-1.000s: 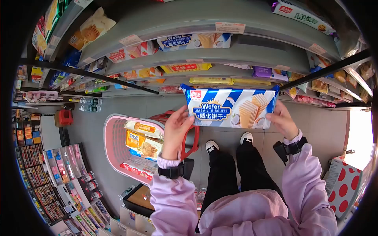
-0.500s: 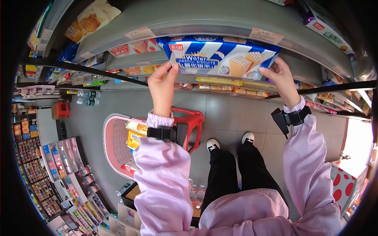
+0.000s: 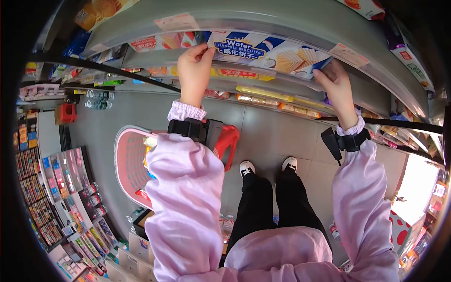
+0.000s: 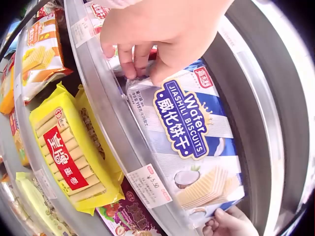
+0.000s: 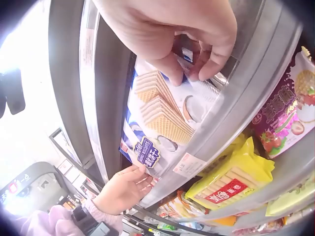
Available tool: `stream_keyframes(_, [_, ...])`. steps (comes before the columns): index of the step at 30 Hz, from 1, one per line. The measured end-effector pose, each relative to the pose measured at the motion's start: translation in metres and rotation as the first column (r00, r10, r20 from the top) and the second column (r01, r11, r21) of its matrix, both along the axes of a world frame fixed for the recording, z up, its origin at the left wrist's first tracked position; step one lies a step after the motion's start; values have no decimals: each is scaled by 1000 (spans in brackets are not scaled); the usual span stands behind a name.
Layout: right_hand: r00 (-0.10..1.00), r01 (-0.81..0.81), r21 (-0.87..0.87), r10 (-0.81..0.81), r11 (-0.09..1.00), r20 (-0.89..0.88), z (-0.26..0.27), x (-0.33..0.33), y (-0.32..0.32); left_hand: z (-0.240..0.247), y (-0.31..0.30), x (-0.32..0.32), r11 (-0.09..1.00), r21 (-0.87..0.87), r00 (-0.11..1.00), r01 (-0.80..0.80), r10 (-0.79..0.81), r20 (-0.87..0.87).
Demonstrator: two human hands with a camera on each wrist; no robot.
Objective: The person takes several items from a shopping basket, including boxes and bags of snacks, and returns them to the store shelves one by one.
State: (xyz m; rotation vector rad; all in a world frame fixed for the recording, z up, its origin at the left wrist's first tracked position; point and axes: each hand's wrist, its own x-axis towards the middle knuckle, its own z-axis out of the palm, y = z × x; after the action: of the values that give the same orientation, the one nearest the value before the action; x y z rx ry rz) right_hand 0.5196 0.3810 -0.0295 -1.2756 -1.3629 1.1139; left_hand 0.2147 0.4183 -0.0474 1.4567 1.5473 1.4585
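A blue-and-white packet of wafer biscuits stands on a shelf behind its clear front lip, face outward. My left hand pinches the packet's left end between thumb and fingers. At the opposite end, my right hand grips the corner, its thumb on the front face. The left wrist view shows the packet just inside the lip, above a price tag. In the right wrist view, the right thumb and fingers close on clear wrapper at the packet's end.
Left of the packet lies a red strawberry wafer packet. Below sits a yellow packet of egg rolls. A pink basket with packets in it stands on the floor by a red stool. Another shelf runs above.
Both hands have carried the wafer packet forward from over the floor onto the shelf, behind the clear lip. Both hands still hold its ends, and the left arm now covers more of the basket.
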Motion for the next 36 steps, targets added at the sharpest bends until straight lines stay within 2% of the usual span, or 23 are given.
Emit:
stream_keyframes(4, [1000, 9, 23, -9, 1000, -11, -13, 8, -1, 1, -2, -5, 986, -165, 978, 8, -42, -204])
stream_keyframes(7, [998, 58, 12, -58, 998, 30, -5, 4, -12, -5, -5, -1, 994, -85, 982, -68, 52, -181])
stream_keyframes(8, [997, 57, 12, -58, 998, 55, -3, 5, -17, -3, -7, -2, 999, -21, 957, -47, 39, -289])
stream_keyframes(11, [996, 87, -13, -87, 996, 30, 6, 0, -41, 2, -29, 2, 992, 99, 967, -74, 96, -238])
stream_keyframes(12, [993, 98, -8, -97, 995, 63, 4, -3, -52, 13, -46, 5, 999, 24, 983, -44, 48, -178])
stream_keyframes(13, [994, 83, -42, -80, 996, 79, -1, -6, -65, 7, -59, 8, 998, 61, 995, -11, 17, -95])
stream_keyframes(14, [994, 70, -71, -64, 995, 90, -8, -10, -79, 17, -80, 14, 999, 22, 997, 43, -41, -63])
stream_keyframes(15, [994, 61, -94, -52, 994, 99, -16, -15, -93, 16, -102, 21, 992, -73, 989, 103, -94, 118])
stream_keyframes(16, [994, -4, -165, 21, 986, 105, -29, -20, -109, 21, -123, 25, 990, -73, 990, 123, -118, 72])
stream_keyframes(17, [990, -67, -234, 94, 970, 108, -41, -23, -126, 26, -145, 29, 972, -178, 985, 154, -138, 99])
stream_keyframes(19, [989, -142, -352, 145, 925, -18, -54, -46, -159, 24, -186, 32, 944, -289, 973, 161, -103, 208])
stream_keyframes(20, [980, -198, -376, 191, 905, -57, -55, -57, -173, 25, -205, 30, 921, -346, 964, 182, -97, 247])
stream_keyframes(23, [943, -334, -422, 303, 843, -139, -53, -93, -203, 34, -257, 12, 910, -397, 990, 118, -78, 116])
stream_keyframes(25, [918, -394, -433, 367, 810, -149, -36, -118, -215, 38, -286, -5, 902, -424, 980, 86, 1, 200])
stream_keyframes(26, [892, -444, -412, 437, 796, -117, -25, -131, -218, 40, -298, -16, 897, -436, 970, 70, 40, 238])
stream_keyframes(27, [860, -494, -387, 504, 779, -83, -14, -144, -219, 39, -308, -27, 889, -458, 976, 17, 85, 202])
stream_keyframes(28, [835, -543, -314, 542, 779, -97, -8, -159, -222, 32, -317, -41, 881, -472, 951, 4, 142, 273])
stream_keyframes(32, [666, -726, -120, 736, 677, 120, 19, -219, -211, -3, -338, -89, 851, -520, 843, -74, 332, 424])
stream_keyframes(34, [580, -792, -11, 758, 610, 297, 12, -250, -204, -12, -341, -104, 823, -543, 915, -165, 333, 228])
stream_keyframes(36, [362, -867, -99, 755, 488, 547, -1, -280, -197, -34, -347, -119, 800, -541, 953, -258, 302, -9])
